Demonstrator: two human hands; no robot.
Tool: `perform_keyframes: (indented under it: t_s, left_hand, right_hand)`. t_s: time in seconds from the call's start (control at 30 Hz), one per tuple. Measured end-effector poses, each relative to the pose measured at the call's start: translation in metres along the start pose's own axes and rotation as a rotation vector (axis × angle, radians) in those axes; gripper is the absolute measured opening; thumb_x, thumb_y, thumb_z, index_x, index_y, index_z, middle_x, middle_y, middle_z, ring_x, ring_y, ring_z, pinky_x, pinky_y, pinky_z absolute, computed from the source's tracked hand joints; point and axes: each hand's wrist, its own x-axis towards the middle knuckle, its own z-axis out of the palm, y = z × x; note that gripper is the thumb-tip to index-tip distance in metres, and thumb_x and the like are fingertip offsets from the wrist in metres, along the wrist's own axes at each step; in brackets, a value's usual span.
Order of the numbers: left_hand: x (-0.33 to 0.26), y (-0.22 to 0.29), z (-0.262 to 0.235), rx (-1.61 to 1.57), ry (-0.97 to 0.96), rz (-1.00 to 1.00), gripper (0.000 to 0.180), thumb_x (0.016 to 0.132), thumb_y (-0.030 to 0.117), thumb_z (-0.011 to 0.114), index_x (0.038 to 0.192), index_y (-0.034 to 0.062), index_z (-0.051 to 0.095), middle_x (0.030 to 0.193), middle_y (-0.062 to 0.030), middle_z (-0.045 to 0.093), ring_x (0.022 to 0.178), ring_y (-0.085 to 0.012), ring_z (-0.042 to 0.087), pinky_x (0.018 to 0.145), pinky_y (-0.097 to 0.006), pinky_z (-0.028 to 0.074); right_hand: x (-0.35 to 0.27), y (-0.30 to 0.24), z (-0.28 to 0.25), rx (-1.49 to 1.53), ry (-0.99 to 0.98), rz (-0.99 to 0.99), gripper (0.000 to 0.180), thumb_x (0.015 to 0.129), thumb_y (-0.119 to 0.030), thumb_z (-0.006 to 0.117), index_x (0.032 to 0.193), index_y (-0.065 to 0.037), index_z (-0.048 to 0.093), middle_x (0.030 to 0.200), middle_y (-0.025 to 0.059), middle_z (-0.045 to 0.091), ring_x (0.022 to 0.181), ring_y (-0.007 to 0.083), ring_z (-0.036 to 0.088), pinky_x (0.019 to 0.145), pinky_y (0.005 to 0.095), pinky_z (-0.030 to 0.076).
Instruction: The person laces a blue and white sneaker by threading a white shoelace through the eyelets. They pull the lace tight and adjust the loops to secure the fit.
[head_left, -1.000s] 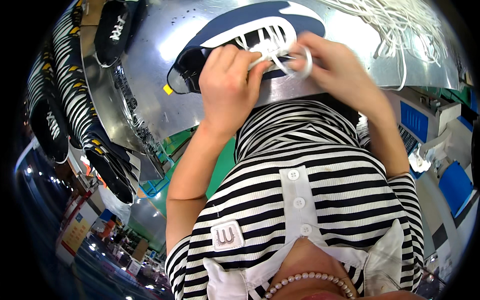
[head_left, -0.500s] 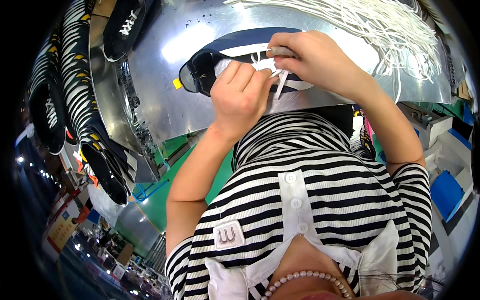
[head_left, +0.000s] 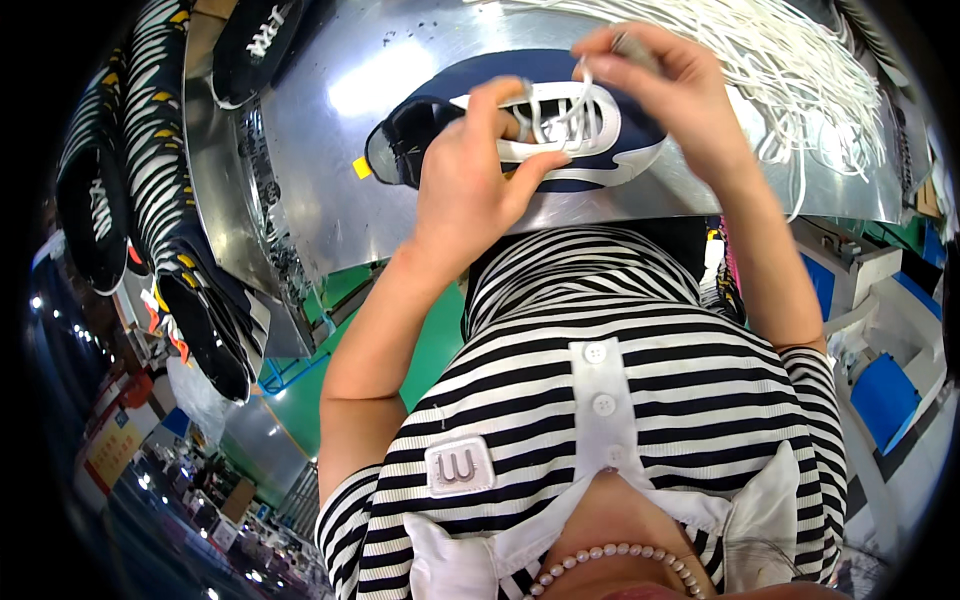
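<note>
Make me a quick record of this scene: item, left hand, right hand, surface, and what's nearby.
Item: navy-and-white shoe, opening up, toe toward the right
Left hand: left hand on the shoe, thumb and index finger apart beside the lacing
Right hand: right hand above the shoe, fingers pinching a white lace
Surface: shiny metal table
Nearby, right: pile of white laces
Nearby, left: dark laced shoe; row of stacked shoes
</note>
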Motion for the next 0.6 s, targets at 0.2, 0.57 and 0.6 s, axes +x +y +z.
perform_keyframes:
  t_s: [0.2,0.57,0.6]
  left_hand:
    - [0.008,-0.008,0.000,-0.310,0.126,-0.326,0.065,0.081,0.037,0.078,0.127,0.0009,0.048,0.092,-0.0179,0.069,0.085,-0.0313,0.067,0.073,-0.040,0.052]
    - [0.010,-0.010,0.027,-0.136,0.386,-0.289,0.040,0.072,0.030,0.082,0.102,0.0091,0.066,0.089,-0.0054,0.070,0.077,-0.0274,0.059,0.080,-0.038,0.044]
    - [0.010,-0.011,0.027,-0.147,0.389,-0.294,0.040,0.072,0.030,0.082,0.102,0.0094,0.066,0.089,-0.0049,0.070,0.077,-0.0268,0.059,0.079,-0.038,0.044]
  right_hand:
    - [0.008,0.010,0.025,-0.311,-0.036,0.033,0.017,0.086,-0.015,0.069,0.099,-0.005,0.071,0.085,0.0035,0.071,0.078,0.0135,0.066,0.073,0.0263,0.050]
    - [-0.015,0.007,0.016,-0.412,-0.034,-0.040,0.024,0.094,-0.019,0.064,0.108,-0.002,0.059,0.087,0.0079,0.067,0.080,0.0160,0.065,0.072,0.0289,0.050]
    - [-0.020,0.004,0.014,-0.399,-0.067,0.022,0.023,0.093,-0.021,0.064,0.106,-0.002,0.060,0.086,0.0109,0.068,0.077,0.0197,0.067,0.069,0.0312,0.051]
